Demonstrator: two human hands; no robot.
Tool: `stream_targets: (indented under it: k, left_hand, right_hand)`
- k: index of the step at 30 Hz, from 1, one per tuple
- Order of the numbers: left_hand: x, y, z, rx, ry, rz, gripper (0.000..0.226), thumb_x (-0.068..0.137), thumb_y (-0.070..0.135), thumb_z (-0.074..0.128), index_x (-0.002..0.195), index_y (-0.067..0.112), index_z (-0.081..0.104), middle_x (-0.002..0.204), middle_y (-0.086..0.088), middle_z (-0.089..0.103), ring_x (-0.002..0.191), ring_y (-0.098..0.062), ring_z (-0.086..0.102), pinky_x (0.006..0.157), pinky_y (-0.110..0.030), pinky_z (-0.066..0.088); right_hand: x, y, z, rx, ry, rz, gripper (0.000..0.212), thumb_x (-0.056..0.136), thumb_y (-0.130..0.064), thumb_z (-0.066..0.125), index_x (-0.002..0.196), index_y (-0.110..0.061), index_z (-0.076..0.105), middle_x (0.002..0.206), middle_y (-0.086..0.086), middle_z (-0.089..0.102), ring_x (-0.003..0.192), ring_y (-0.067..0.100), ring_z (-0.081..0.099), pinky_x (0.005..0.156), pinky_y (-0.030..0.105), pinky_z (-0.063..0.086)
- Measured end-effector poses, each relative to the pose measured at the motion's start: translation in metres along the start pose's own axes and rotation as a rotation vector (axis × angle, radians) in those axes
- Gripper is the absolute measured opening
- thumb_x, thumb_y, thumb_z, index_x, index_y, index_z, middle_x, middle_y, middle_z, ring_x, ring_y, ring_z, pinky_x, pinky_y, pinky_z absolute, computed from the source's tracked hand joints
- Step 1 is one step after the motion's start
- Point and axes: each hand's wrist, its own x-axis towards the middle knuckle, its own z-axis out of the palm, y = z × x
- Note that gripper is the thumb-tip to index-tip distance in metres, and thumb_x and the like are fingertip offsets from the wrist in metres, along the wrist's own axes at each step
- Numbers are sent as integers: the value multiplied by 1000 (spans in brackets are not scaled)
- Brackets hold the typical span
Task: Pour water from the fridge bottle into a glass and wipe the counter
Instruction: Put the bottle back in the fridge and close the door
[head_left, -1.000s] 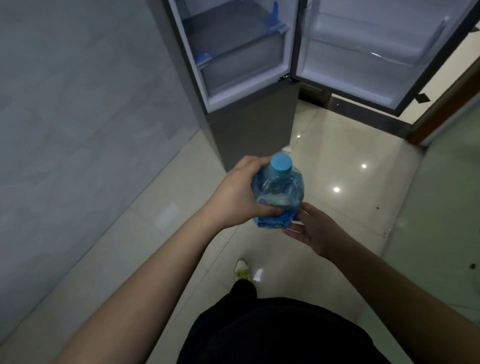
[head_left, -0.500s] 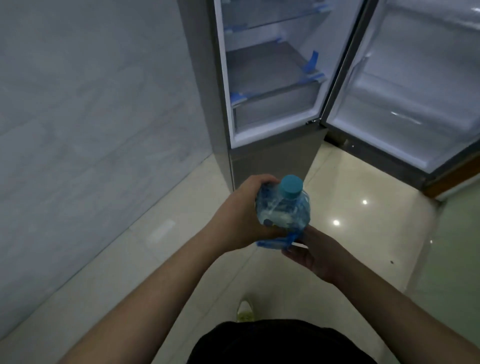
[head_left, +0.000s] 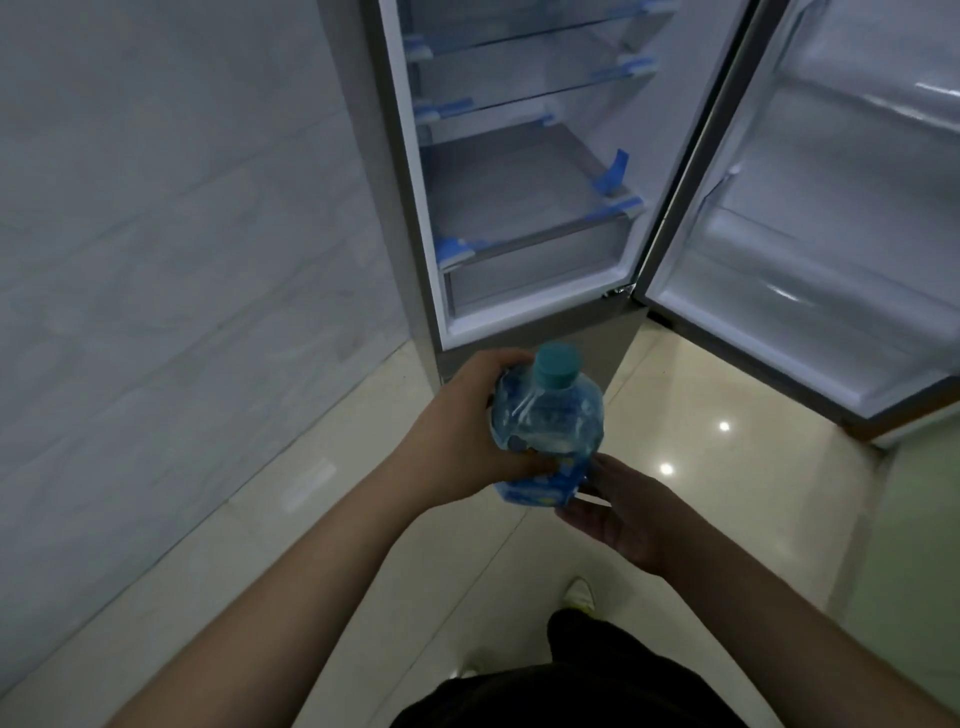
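A clear plastic water bottle (head_left: 548, 421) with a blue cap and a blue label stands upright in front of me, capped. My left hand (head_left: 462, 436) grips its body from the left, fingers curled round the far side and thumb across the label. My right hand (head_left: 618, 512) lies under and beside the bottle's base with the palm up and the fingers fairly straight, touching the bottom edge. No glass and no counter are in view.
The fridge (head_left: 524, 218) stands open straight ahead, its shelves bare, with blue tape on the shelf edges. Its open door (head_left: 831, 249) swings out to the right. A grey tiled wall (head_left: 171, 249) runs along the left. Glossy floor tiles (head_left: 691, 457) lie below.
The view has tilted up, showing more of the fridge interior. The bottle stays between both hands, with the same hold.
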Motion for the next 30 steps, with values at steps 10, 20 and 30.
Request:
stream_targets:
  k: [10, 20, 30]
  left_hand:
    - [112, 34, 16, 15, 130, -88, 88, 58, 41, 90, 134, 30, 47, 126, 12, 54, 113, -2, 55, 94, -29, 52]
    - [199, 51, -24, -78, 246, -66, 88, 57, 43, 88, 136, 30, 51, 125, 12, 61, 115, -5, 60, 98, -35, 53]
    - [266, 56, -96, -17, 361, 35, 85, 59, 40, 89, 132, 33, 48, 119, 23, 60, 108, 9, 58, 90, -17, 53]
  right_hand:
    - [41, -129, -30, -145, -167, -3, 22, 98, -18, 55, 116, -12, 65, 114, 13, 70, 104, 27, 68, 92, 39, 54]
    - [82, -221, -7, -227, -317, -92, 28, 98, -27, 52, 122, -13, 61, 110, 6, 73, 103, 20, 69, 90, 35, 56]
    - [111, -290, 68, -140, -293, -206, 26, 99, -19, 51, 117, -4, 61, 112, 18, 70, 92, 27, 72, 78, 36, 60]
